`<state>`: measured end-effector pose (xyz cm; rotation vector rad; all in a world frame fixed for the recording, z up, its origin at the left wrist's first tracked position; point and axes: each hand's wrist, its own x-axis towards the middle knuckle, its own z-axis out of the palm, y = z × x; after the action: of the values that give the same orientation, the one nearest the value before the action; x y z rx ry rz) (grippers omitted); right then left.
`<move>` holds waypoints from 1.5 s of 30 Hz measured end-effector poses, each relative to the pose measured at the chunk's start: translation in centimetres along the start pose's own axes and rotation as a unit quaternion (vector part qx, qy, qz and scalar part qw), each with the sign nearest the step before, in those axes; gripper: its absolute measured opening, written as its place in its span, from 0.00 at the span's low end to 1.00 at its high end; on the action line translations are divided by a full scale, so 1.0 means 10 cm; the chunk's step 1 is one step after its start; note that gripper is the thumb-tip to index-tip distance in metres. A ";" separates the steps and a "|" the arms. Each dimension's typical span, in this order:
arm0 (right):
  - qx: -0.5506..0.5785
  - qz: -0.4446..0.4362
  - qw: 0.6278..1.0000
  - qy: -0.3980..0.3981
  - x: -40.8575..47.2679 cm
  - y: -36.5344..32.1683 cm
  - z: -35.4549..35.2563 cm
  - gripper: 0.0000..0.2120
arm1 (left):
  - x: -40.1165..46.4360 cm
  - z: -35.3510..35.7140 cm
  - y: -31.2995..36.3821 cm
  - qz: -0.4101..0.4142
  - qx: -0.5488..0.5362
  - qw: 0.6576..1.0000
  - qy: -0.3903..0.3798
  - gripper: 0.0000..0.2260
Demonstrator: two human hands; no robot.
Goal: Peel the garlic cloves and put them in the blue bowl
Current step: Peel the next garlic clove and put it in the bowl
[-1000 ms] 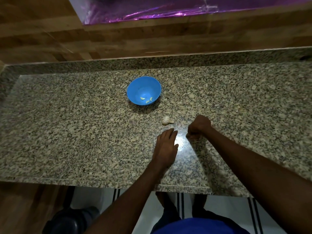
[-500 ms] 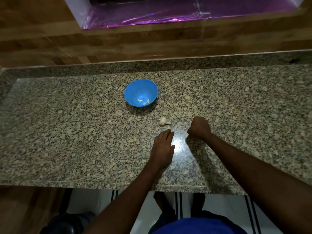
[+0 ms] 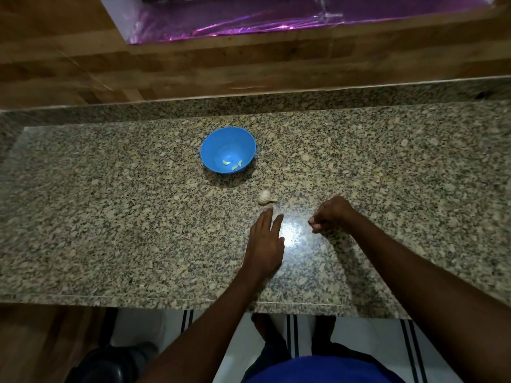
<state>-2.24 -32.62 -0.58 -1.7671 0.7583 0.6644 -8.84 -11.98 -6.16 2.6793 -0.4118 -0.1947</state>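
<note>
The left hand point(image 3: 265, 239) was laid flat, fingers spread, just below the garlic bulb point(image 3: 266, 197) mid-frame, probably reaching; the right hand point(image 3: 330, 214) was curled, seemingly pinching something tiny — can't tell.

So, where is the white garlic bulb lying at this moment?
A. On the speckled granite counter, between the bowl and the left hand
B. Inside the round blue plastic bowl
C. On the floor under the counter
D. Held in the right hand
A: the white garlic bulb lies on the speckled granite counter, nearer the person than the round blue plastic bowl and just beyond the fingertips of the flat left hand.
</note>
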 end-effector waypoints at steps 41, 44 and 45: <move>0.091 -0.240 0.966 -0.036 -0.28 0.32 0.15 0.07 | 0.45 -0.46 0.35 -0.195 -0.523 0.828 -0.054 0.04; 0.110 -0.244 0.963 -0.012 -0.24 0.33 0.19 0.08 | 0.49 -0.46 0.36 -0.218 -0.548 0.806 -0.049 0.03; 0.115 -0.248 0.962 -0.007 -0.22 0.34 0.21 0.07 | 0.50 -0.45 0.36 -0.225 -0.552 0.801 -0.046 0.04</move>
<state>-6.37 -31.05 -1.59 -1.6434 0.3393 0.2370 -4.17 -14.96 -0.92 1.5414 0.2850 -0.5162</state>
